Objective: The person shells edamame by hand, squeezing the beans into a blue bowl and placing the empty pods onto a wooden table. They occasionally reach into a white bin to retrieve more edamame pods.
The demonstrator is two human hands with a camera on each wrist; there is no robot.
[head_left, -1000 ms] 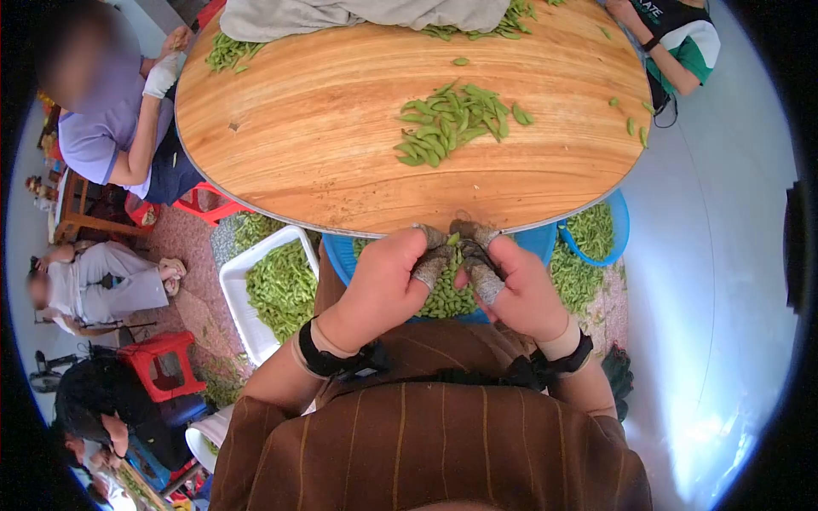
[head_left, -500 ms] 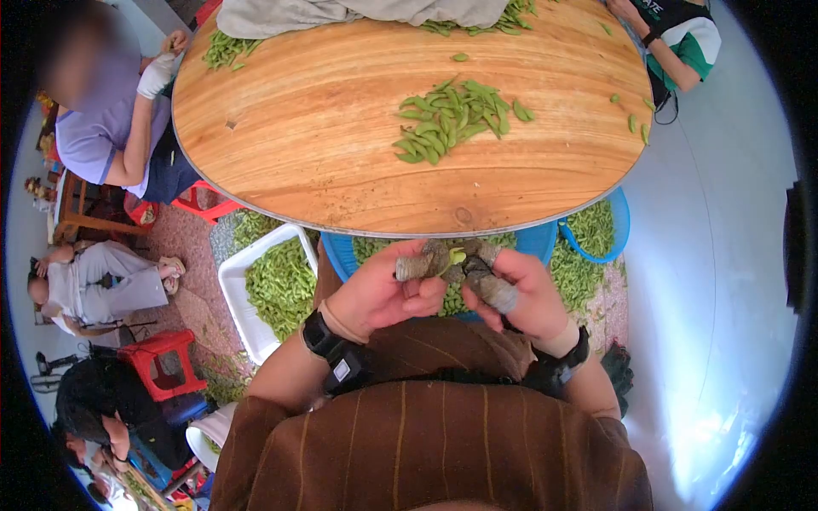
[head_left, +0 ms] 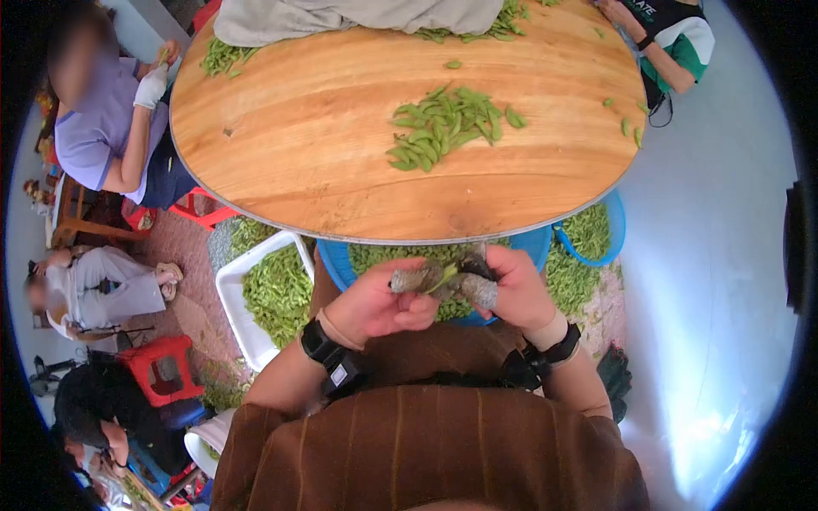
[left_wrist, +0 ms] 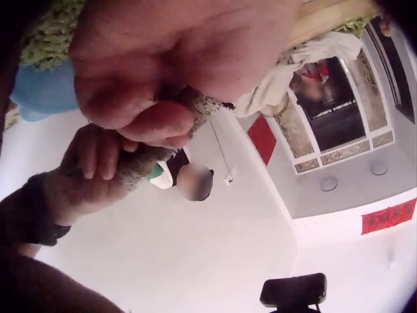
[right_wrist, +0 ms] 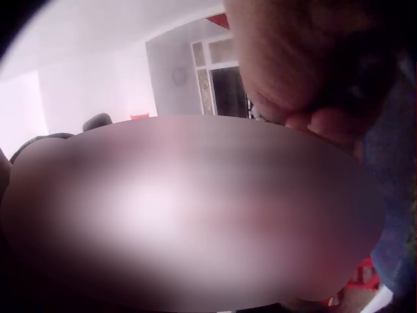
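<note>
Just in front of the table edge, over a blue basin (head_left: 335, 262) of green beans, both hands work at one green bean pod (head_left: 446, 274). My left hand (head_left: 383, 300) pinches the pod between thumb and finger, with its other fingers curled under. At the pod's other end my right hand (head_left: 518, 289) holds it with thumb and fingertips. Dark, soiled grey wraps cover the thumbs and some fingertips. In the left wrist view the left palm (left_wrist: 189, 52) hides the pod. The right wrist view shows the right hand (right_wrist: 287, 59) dark and close, with much blurred.
A pile of pods (head_left: 447, 123) lies on the round wooden table (head_left: 298, 145), near a grey cloth (head_left: 341, 19). A white tub (head_left: 234, 294) of green pods stands at left, a blue basket (head_left: 615, 230) at right. People sit around; a red stool (head_left: 162, 366) stands lower left.
Both hands have drawn back from the table edge toward the body. The left hand has turned, showing its curled fingers, and a pod now lies across both hands' fingertips.
</note>
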